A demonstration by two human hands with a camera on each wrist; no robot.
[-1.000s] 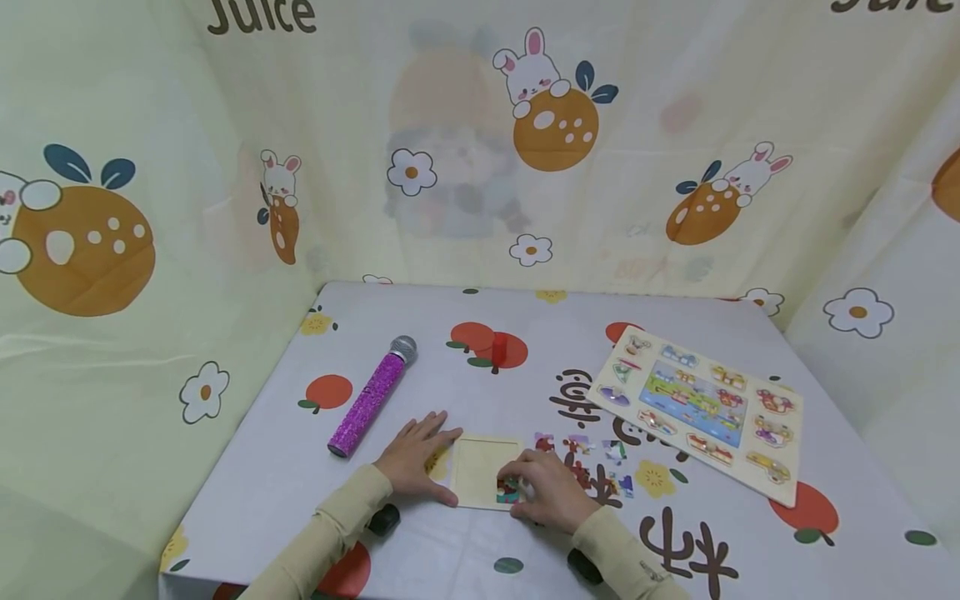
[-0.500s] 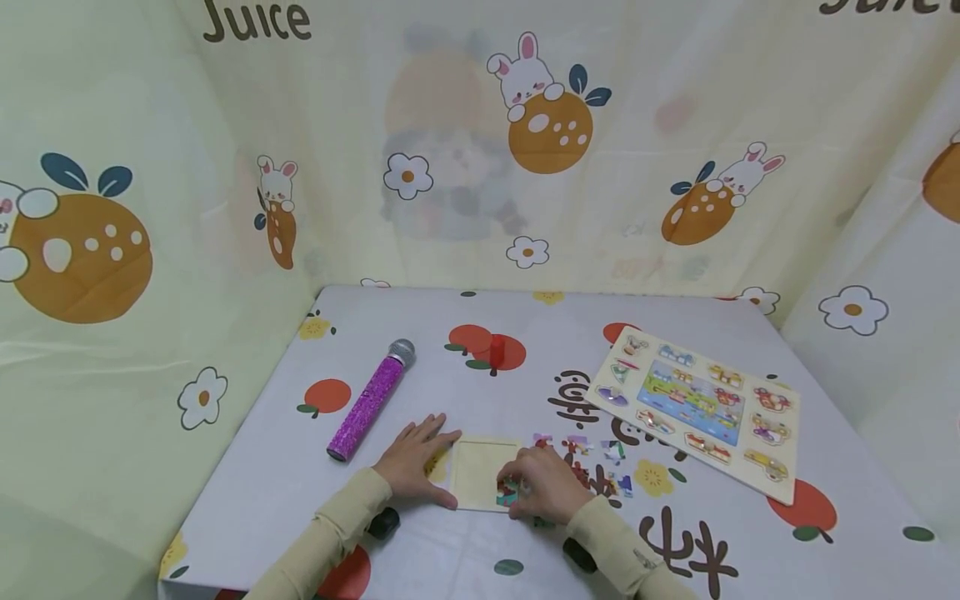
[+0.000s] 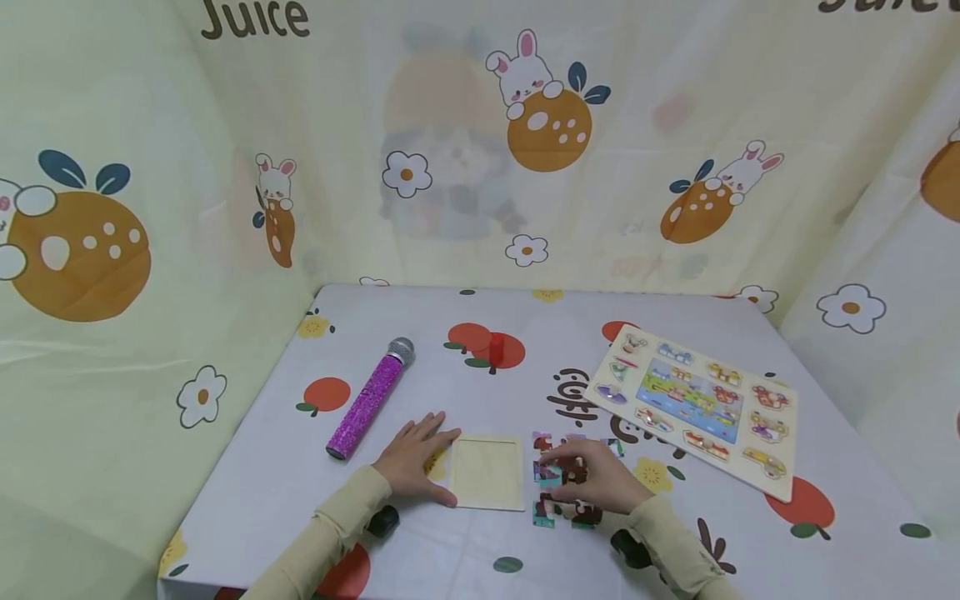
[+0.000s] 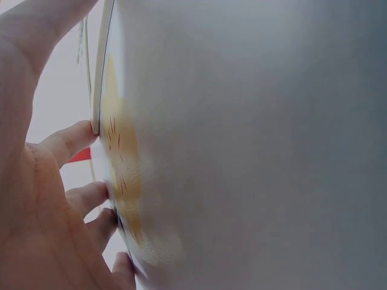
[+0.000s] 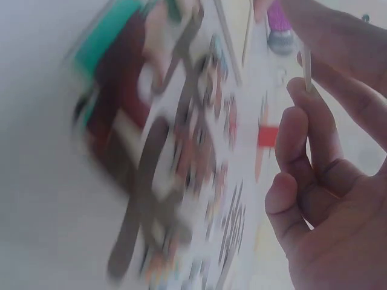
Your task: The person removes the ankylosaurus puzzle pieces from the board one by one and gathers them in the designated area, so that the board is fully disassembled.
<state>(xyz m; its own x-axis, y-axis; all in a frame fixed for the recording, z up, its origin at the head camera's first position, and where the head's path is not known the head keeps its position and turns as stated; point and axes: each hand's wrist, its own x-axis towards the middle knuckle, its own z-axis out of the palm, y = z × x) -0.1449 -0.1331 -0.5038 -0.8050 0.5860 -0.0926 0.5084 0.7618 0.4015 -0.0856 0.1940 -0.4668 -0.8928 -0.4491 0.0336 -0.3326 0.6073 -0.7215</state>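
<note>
My left hand (image 3: 408, 460) lies spread at the left side of a square wooden puzzle tray (image 3: 487, 473). Its thumb and index fingertip touch the tray's edge, as the left wrist view also shows. Only bare wood shows inside the tray. To the right, my right hand (image 3: 600, 477) pinches a small jigsaw piece (image 3: 547, 473) with teal and purple on it between thumb and fingers. In the right wrist view the piece shows as a thin pale edge (image 5: 307, 69). Several loose jigsaw pieces (image 3: 544, 510) lie beneath and around this hand, some hidden by it.
A purple glitter microphone (image 3: 367, 407) lies left of the tray. A large wooden picture board (image 3: 757, 467) with inset shapes rests at the right. Farther back stands a small red object (image 3: 497, 350). Patterned cloth covers the table (image 3: 420, 550), and curtains (image 3: 450, 267) surround it.
My right hand has moved right from the tray to above the loose pieces, pinching a piece. The piece in the tray's lower right corner is gone from there. The left hand stays put.
</note>
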